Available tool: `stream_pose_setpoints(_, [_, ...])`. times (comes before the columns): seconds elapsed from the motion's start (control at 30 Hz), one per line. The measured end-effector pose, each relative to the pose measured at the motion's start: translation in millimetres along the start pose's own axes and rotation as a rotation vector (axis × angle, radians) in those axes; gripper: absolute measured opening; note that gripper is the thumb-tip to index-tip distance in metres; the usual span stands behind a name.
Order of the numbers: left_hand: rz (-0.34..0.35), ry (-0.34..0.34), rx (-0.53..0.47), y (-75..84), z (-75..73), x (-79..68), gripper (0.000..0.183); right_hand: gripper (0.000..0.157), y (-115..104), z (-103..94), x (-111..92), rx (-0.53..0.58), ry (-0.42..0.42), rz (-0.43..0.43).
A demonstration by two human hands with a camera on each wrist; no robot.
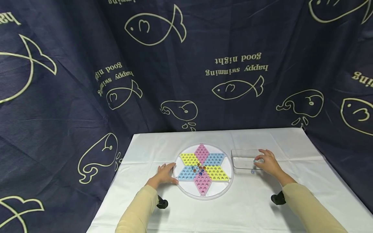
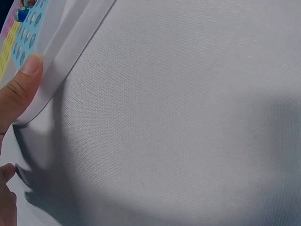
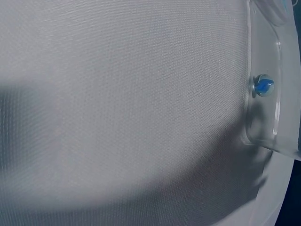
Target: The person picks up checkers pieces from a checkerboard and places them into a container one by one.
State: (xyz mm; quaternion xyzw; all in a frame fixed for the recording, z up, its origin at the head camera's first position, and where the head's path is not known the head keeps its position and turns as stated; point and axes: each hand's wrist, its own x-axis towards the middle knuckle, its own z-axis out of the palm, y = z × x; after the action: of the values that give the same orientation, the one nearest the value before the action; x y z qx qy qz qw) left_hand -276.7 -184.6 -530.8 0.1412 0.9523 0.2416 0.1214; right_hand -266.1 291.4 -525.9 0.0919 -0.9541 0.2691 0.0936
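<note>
A round white Chinese checkers board [image 1: 186, 190] with a pink, yellow and blue star lies on the table, several marbles [image 1: 200, 174] gathered near its middle. My left hand [image 1: 163, 175] is at the board's left edge, thumb and fingers spread along the rim. In the left wrist view its thumb [image 2: 23, 84] lies against the white rim. Over the clear plastic box [image 1: 242, 171] to the right, my right hand [image 1: 268, 162] pinches a small light-blue marble [image 1: 255, 161] between thumb and forefinger. One clear marble with a blue swirl [image 3: 264, 86] sits inside the box.
A white cloth [image 1: 221, 213] covers the table. Behind it hangs a dark blue curtain [image 1: 186, 71] printed with fish and whales. The box stands close beside the board's right edge. Black wrist devices [image 1: 278, 198] sit under both forearms.
</note>
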Motion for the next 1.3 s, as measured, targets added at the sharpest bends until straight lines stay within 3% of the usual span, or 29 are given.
stream_pose_setpoints(0.37, [-0.013, 0.012, -0.025, -1.3, 2.2, 2.0, 0.093, 0.019, -1, 1.0, 3, 0.007, -0.003, 0.002])
stream_pose_setpoints(0.7, [0.017, 0.024, -0.043, -6.3, 6.0, 4.2, 0.093, 0.018, -30, 7.3, 19, 0.058, 0.053, -0.112])
stream_pose_setpoints(0.97, [0.018, 0.026, -0.077, -8.6, 7.4, 1.6, 0.095, 0.021, -64, 23.7, 32, 0.147, -0.034, -0.130])
stream_pose_setpoints(1.3, [0.060, 0.034, -0.089, -15.5, 11.9, 0.4, 0.098, 0.024, -105, 60.8, 35, 0.267, -0.170, -0.174])
